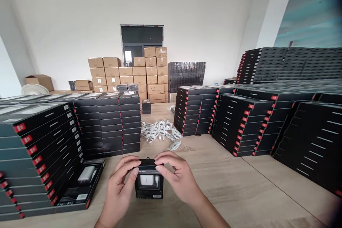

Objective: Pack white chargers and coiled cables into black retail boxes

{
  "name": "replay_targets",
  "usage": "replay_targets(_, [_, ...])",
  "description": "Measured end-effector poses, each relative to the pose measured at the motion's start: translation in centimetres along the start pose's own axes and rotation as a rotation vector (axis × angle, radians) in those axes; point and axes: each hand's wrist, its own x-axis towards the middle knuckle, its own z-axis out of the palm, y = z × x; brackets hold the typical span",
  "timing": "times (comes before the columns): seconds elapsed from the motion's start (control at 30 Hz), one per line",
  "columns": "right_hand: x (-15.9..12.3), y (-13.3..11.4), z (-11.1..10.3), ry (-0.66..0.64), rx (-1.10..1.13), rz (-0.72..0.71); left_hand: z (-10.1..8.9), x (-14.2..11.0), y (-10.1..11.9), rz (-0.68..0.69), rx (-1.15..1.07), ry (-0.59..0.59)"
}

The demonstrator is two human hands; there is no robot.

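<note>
Both hands (149, 176) pinch the top edge of the small black windowed cardboard box (149, 185), upright on the near desk (213, 185): light, even fingertip pressure suits it.

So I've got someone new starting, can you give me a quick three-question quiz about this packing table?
1. True or false: only the left hand touches the black windowed box.
2. What lies between the left stacks and right stacks of black boxes? A) rolls of tape B) a pile of white cables C) a pair of scissors
3. Fill in the blank: the cartons stacked near the back wall are ____ in colour.

Key: 1. False, the right hand touches it too. 2. B. 3. Brown.
</note>
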Motion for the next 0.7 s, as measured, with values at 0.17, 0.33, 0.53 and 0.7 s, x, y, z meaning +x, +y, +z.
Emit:
replay_targets(0.17, [-0.1,-0.6,-0.3,-0.034,-0.014,-0.016,0.1,0.0,0.0,0.009,0.022,0.014])
replay_targets(0.33, [-0.2,-0.4,-1.1,-0.160,-0.035,0.003,0.0,-0.3,-0.5,0.074,0.103,-0.020])
replay_targets(0.53, [0.0,1.9,0.6,0.087,0.080,0.114,3.5,-1.9,-0.5,-0.030,0.443,-0.025])
replay_targets(0.7, [-0.2,4.3,2.3,0.189,0.255,0.290,4.5,-1.7,0.1,-0.045,0.750,-0.111])
